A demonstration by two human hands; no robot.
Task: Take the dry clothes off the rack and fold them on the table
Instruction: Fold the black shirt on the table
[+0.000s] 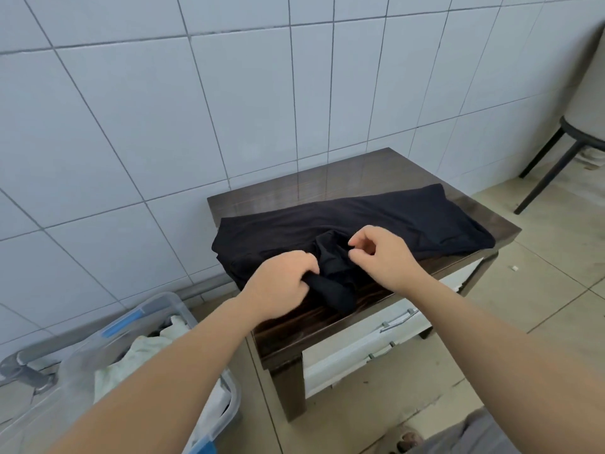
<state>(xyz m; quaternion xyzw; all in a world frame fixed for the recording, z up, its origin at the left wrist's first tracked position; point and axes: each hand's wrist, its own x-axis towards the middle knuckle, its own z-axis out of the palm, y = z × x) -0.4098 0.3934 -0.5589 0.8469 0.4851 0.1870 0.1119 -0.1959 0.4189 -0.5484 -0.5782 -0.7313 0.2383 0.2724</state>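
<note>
While our left hand [278,283] grips the bunched black garment [353,224], its length runs rightward past our empty, curled right hand [379,253].

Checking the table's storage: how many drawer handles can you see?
2, both on the white drawer front under the table top: upper handle, lower handle just below and left of it. Others may be hidden.

tiled wall [229,93] behind table [327,178], plastic bin [170,306] left, chair [556,152] right

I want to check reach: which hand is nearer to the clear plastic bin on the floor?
Left. The left hand grips the black garment just above-right of the clear plastic bin; the right hand is farther right.
</note>
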